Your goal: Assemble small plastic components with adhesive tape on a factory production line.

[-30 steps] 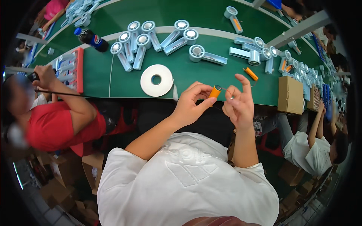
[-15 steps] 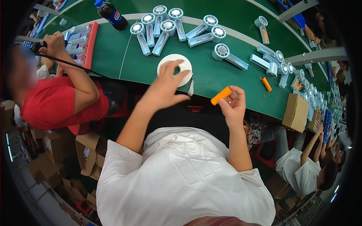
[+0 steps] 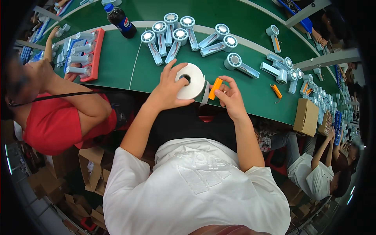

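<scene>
My left hand point(image 3: 167, 89) grips a white roll of tape point(image 3: 196, 80) near the table's front edge, with a finger at its core hole and the thumb along its lower side. A loose strip of tape point(image 3: 205, 98) hangs from the roll's right side. Just right of it, my right hand point(image 3: 232, 101) pinches an orange cylindrical battery point(image 3: 215, 89) between thumb and fingers. The battery is tilted close to the strip; whether they touch I cannot tell. Another orange battery point(image 3: 276, 91) with thin wires lies on the table to the right.
Several light-blue handheld fan housings point(image 3: 234, 60) lie on the green table point(image 3: 125, 70). A dark drink bottle point(image 3: 120, 22) stands at the back left, near a red tray point(image 3: 98, 55). A cardboard box point(image 3: 306, 116) sits at the right edge. A person in red point(image 3: 58, 121) works at my left.
My left hand has come down onto the tape roll and taken hold of it. My right hand has moved left with the battery, which is now more upright, beside the tape strip.
</scene>
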Motion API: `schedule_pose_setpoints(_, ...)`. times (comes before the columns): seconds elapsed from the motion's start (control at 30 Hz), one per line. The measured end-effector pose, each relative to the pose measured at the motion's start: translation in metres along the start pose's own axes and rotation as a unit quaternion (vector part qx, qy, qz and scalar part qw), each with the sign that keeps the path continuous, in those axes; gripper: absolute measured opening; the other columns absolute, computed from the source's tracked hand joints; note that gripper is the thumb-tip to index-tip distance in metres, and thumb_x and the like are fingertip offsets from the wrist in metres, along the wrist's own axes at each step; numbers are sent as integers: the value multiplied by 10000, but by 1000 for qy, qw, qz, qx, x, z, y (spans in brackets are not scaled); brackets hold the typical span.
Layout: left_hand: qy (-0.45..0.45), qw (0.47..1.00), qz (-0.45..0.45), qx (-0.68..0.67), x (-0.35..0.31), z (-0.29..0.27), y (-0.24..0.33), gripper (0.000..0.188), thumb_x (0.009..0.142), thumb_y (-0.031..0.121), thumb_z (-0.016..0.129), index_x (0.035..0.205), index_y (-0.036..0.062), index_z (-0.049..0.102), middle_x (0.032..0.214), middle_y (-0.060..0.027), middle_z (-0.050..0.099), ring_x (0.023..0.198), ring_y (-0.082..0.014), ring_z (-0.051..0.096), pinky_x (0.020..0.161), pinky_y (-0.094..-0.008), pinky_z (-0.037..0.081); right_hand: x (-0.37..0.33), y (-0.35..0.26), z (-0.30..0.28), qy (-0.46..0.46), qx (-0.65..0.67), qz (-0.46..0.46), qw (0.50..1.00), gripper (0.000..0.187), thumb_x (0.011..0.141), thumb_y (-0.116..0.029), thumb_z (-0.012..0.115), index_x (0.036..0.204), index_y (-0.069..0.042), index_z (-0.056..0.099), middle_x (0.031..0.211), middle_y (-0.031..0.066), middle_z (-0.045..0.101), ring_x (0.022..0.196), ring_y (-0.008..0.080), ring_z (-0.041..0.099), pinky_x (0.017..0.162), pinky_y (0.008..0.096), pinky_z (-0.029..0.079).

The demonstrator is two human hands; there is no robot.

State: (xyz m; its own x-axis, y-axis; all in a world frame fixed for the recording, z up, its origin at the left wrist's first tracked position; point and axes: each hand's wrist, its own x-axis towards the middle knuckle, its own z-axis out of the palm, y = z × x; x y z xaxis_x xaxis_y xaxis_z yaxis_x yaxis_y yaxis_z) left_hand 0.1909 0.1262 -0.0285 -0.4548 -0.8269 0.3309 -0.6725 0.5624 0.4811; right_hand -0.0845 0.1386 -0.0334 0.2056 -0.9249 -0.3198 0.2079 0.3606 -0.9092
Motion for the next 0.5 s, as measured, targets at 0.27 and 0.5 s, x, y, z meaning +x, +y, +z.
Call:
schedule_pose_setpoints(0.27,117,993,2,-30,3,-9,1,518,675,367,933,974,58,644,1590,-185,403,1500,-446,292,1226,-551,310,-16,-31,28,-50,44,-39,997,552,922,70,677,1422,-107,526,1115,151,699,938,159,686,565,171,382)
schedule_pose_setpoints(0.5,123,991,42,-31,15,-10,5,576,662,469,926,930,45,643,1602,-218,373,1483,-480,277,1242,-547,271,-13,-46,34,28,71,-114,991,618,871,133,682,1437,-69,537,1085,151,713,1057,228,707,815,228,530)
